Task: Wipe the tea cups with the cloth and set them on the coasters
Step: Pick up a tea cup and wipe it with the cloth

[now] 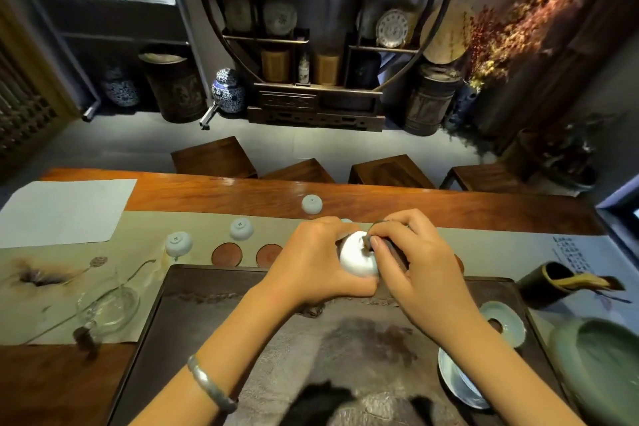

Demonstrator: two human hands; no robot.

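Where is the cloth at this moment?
In the head view, right of centre: the right hand pinches the dark cloth against the white cup held by the left hand, above the dark tea tray.

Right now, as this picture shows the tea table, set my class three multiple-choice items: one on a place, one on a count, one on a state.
1. Where is the cup being wiped?
A. Over the dark tea tray
B. On a stool
C. On the white paper

2. How many upside-down cups stand clear of the hands?
A. One
B. Three
C. Five

3. What is the right hand doing?
A. Hanging open
B. Pressing the cloth to the cup
C. Lifting a coaster

Answers: 1 A, the left hand holds it above the tray; 2 B, three stand left of the hands; 3 B, its fingers pinch the cloth.
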